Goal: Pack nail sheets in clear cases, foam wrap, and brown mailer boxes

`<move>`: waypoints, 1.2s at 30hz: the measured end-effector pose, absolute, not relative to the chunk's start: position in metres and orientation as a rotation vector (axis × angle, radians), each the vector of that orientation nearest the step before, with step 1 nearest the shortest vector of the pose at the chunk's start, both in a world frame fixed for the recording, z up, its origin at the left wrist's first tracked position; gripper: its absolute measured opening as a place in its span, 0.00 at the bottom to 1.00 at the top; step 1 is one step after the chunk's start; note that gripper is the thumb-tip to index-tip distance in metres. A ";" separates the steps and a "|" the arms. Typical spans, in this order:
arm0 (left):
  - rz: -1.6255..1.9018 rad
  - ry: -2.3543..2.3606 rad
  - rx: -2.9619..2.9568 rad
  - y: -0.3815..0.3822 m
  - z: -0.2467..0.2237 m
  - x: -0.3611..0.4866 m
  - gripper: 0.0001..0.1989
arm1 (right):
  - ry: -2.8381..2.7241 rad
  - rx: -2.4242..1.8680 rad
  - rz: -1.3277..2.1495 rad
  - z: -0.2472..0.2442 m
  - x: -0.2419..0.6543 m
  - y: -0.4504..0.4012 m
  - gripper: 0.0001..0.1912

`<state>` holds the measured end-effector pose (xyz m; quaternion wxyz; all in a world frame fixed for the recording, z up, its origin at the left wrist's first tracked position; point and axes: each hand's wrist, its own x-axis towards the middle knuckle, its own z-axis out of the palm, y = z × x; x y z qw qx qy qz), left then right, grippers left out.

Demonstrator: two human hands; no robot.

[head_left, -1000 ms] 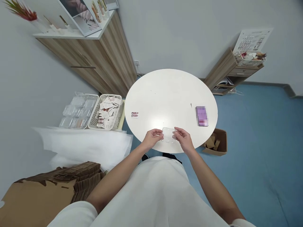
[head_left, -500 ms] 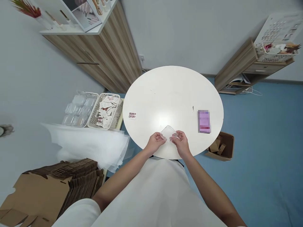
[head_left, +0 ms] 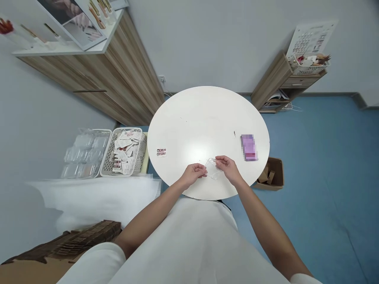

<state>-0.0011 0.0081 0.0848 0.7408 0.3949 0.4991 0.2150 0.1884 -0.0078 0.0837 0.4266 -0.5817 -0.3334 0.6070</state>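
A small see-through plastic piece (head_left: 213, 170) is between my hands, just above the near edge of the white round table (head_left: 204, 106). Whether it is a bag or a thin case I cannot tell. The fingertips of my left hand (head_left: 193, 174) pinch its left edge. My right hand (head_left: 228, 169) has its thumb and fingers closed on the upper right edge. To the left on the table lies a small card with dark red printed pictures (head_left: 161, 152). A purple pack (head_left: 249, 148), blurred out, lies on the right side.
Left of the table stand a white basket of printed cards (head_left: 137, 167) and another of clear plastic packs (head_left: 84, 154). White sheets (head_left: 97, 197) and folded brown cardboard (head_left: 85, 240) are nearer me. An open carton (head_left: 278, 173) stands on the floor at right.
My right hand has moved up along the plastic piece, which now looks turned and tilted. My left hand keeps its pinch on the left edge. The camera view has shifted.
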 end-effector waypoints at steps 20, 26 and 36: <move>0.578 1.022 1.522 0.010 0.078 -0.045 0.41 | -0.787 -1.453 1.514 0.081 0.155 -0.026 0.22; 0.613 1.014 1.558 0.007 0.081 -0.041 0.37 | -0.961 -1.427 1.534 0.082 0.163 -0.029 0.23; 0.600 0.983 1.464 0.008 0.082 -0.040 0.35 | -1.540 -1.326 1.347 0.095 0.175 -0.031 0.33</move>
